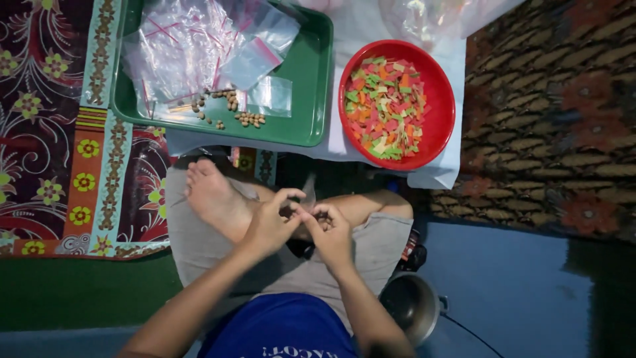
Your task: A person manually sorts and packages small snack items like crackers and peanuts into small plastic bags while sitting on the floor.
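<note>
Meeting over the lap, left hand (268,225) and right hand (329,229) pinch something small (grip contents unclear).

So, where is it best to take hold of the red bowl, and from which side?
Probably grip the red bowl at its near rim, coming from the person's side with the right hand. The rim is bare and raised all around, while the middle is full of coloured chips. The green tray sits close on the left, so that side gives less room for fingers.
</note>
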